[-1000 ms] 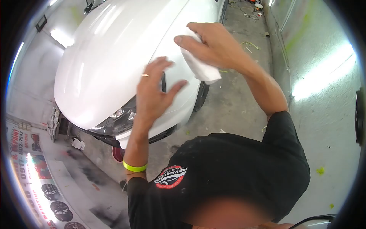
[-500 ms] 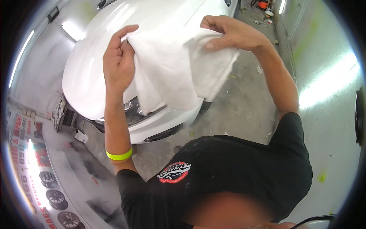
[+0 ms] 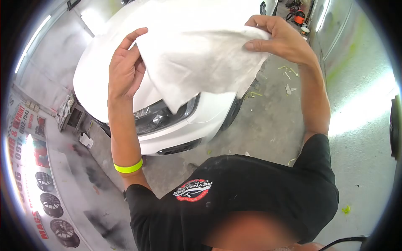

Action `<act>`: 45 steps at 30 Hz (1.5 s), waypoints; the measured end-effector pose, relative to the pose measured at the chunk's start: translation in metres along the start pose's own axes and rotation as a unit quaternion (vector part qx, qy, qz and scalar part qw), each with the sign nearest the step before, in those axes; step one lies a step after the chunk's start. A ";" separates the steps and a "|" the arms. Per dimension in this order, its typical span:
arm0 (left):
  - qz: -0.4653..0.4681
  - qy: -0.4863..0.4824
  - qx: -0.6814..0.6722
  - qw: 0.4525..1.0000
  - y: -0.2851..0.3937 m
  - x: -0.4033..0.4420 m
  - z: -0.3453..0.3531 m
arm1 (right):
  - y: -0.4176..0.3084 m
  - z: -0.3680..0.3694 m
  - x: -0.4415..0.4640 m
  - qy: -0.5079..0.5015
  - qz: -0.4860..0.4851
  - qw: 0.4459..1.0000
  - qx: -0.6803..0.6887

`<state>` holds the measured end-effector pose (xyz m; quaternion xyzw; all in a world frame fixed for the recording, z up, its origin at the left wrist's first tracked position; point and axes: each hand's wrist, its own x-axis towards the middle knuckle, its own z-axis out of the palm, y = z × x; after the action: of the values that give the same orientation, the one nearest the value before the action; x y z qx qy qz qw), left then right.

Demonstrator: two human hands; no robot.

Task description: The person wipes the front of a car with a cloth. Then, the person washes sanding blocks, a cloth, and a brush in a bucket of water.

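Two bare hands, the left hand (image 3: 125, 73) at 10 o'clock and the right hand (image 3: 289, 42) between 1 and 2 o'clock, suspended a thin, white, creased cloth (image 3: 201, 62) at 12 o'clock, before a glossy, curved, white car (image 3: 205, 125). The left hand pinched one upper corner, its thumb contact partly hidden; the right hand's grip was narrow, thumb on the near face of the opposite corner. This wide spacing presumably served to spread the cloth, its lower edge hanging loose. At 7 o'clock from the cloth's middle sat the dark, elongated, clear-fronted headlamp (image 3: 167, 120); whether cloth touched car could not be told
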<state>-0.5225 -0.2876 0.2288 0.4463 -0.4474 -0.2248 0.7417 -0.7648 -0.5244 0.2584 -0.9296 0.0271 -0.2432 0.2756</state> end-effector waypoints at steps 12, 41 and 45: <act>0.043 0.119 0.325 0.937 -0.030 -0.011 0.045 | 0.014 0.083 0.001 0.168 0.177 0.920 0.306; -0.073 0.021 -0.271 0.960 -0.071 -0.068 0.023 | 0.005 0.148 -0.033 0.078 0.154 0.875 0.452; -0.149 -0.123 0.115 0.974 -0.115 -0.106 -0.012 | 0.012 0.141 -0.044 -0.154 0.076 0.979 0.113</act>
<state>-0.5576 -0.2618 0.0784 0.5595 -0.4866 -0.3330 0.5825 -0.7365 -0.4560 0.1306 -0.9141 0.0275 -0.0769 0.3973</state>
